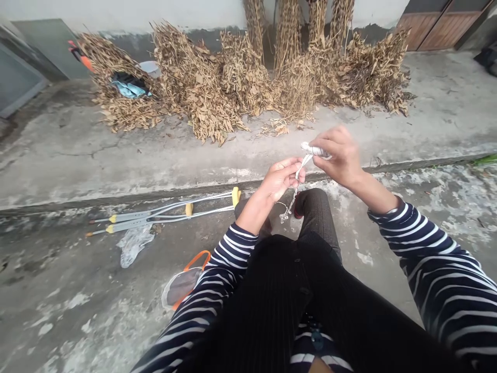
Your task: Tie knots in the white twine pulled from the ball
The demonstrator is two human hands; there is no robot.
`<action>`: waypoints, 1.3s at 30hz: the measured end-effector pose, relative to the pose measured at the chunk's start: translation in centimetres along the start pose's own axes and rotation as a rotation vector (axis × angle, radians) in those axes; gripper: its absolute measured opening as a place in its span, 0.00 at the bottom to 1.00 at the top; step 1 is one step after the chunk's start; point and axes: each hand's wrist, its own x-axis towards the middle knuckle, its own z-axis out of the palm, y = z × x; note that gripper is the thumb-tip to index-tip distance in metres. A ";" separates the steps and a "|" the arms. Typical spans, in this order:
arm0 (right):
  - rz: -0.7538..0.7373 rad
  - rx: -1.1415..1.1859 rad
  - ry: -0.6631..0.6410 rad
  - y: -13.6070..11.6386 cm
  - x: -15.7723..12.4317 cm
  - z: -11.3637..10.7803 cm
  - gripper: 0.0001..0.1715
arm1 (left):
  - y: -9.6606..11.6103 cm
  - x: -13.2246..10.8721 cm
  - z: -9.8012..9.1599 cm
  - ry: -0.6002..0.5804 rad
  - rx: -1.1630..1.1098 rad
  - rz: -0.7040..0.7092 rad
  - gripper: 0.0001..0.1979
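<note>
My right hand [340, 156] is closed around a small wound bundle of white cord [319, 151]. From that bundle a white strand [306, 159] runs down to my left hand [280, 178], whose thumb and fingers pinch it. Below the left fingers hangs a twisted or braided length [294, 199], ending in a loose, clear-white clump [284, 216] above the ground. Both hands are held out in front of my knees, slightly apart from each other. The inside of the right grip is hidden by its fingers.
Metal crutches [155, 213] with yellow ends lie on the ground at left, beside a crumpled clear plastic bag [134, 243]. An orange-handled bag [184, 287] is near my left arm. Ahead, a concrete step [174, 160] carries bundles of dried plants [213, 83] against the wall.
</note>
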 end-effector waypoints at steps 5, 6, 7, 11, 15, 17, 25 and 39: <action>-0.056 -0.014 0.016 -0.2 -0.2 0.3 0.11 | -1.0 -0.8 -0.6 -0.092 -0.009 -0.002 0.24; -0.072 -0.025 0.026 -0.2 -0.2 0.3 0.10 | -1.1 -1.1 -0.6 -0.104 -0.012 0.002 0.26; -0.088 -0.036 0.038 -0.2 -0.2 0.2 0.10 | -1.1 -1.3 -0.5 -0.112 -0.009 0.003 0.27; -0.139 -0.080 0.061 -0.2 -0.2 0.1 0.10 | -1.4 -1.8 0.0 -0.097 0.063 -0.018 0.29; -0.113 -0.108 0.019 -0.3 -0.4 0.1 0.10 | -1.9 -1.3 0.1 -0.014 0.159 0.030 0.25; -0.104 -0.104 0.021 -0.3 -0.5 0.2 0.10 | -1.9 -0.9 -0.1 0.032 0.194 0.060 0.20; -0.083 -0.045 -0.041 -0.2 -0.8 0.4 0.12 | -1.3 -1.3 -0.9 -0.189 0.025 -0.114 0.19; -0.229 -0.171 -0.010 0.0 -2.2 1.1 0.12 | -2.6 -2.7 -0.3 -0.189 -0.105 -0.052 0.22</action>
